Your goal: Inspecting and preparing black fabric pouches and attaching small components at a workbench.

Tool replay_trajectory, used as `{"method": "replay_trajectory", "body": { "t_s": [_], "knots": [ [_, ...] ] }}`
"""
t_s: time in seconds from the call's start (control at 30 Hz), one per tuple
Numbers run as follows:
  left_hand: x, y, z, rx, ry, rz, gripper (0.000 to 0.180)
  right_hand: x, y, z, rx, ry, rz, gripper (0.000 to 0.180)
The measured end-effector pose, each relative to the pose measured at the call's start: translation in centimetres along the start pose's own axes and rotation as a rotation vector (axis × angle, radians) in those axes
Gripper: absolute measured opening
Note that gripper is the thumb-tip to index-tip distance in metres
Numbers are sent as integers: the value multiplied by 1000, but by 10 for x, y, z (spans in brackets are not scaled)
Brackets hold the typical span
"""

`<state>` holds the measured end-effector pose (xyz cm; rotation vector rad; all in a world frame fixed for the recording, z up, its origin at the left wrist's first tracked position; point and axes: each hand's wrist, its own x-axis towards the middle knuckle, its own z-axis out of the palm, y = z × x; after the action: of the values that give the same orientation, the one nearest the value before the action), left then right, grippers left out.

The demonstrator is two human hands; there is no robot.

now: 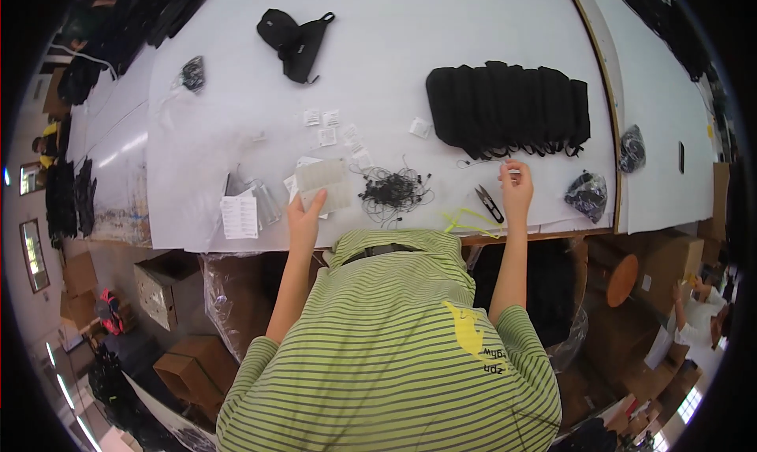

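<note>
My left hand [305,213] grips a sheet of pale, translucent labels [325,182], thumb on top. My right hand [516,182] is raised at the near edge of a row of black fabric bags [509,109]; its fingertips are pinched on a thin black cord [473,163] that trails to the left. Between my hands lies a tangled pile of black cords [394,192] with small dark ends. Black-handled thread snips [490,204] rest just left of my right wrist. Several small white printed tags [327,137] are scattered beyond the label sheet.
White printed papers [240,217] and clear plastic lie at the left. Yellow-green strips [469,220] sit near the table edge. Plastic-wrapped black bundles [586,196] are at the right. Farther off lies a black bag [296,46]. A wooden strip [605,74] borders the white table [378,66].
</note>
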<state>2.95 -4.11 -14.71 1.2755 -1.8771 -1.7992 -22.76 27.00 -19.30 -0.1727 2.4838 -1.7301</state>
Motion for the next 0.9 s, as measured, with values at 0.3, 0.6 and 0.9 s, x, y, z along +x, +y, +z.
{"method": "replay_trajectory", "body": {
  "t_s": [0.3,0.6,0.9],
  "knots": [
    [-27,21,6,-366,-193,27,22,-27,-120,15,703,-332,100,6],
    [-61,66,34,-273,-635,172,30,-96,-164,81,598,-630,-88,11],
    [-65,69,42,-140,-426,408,26,-115,-178,82,301,-753,-211,22]
  ]
}}
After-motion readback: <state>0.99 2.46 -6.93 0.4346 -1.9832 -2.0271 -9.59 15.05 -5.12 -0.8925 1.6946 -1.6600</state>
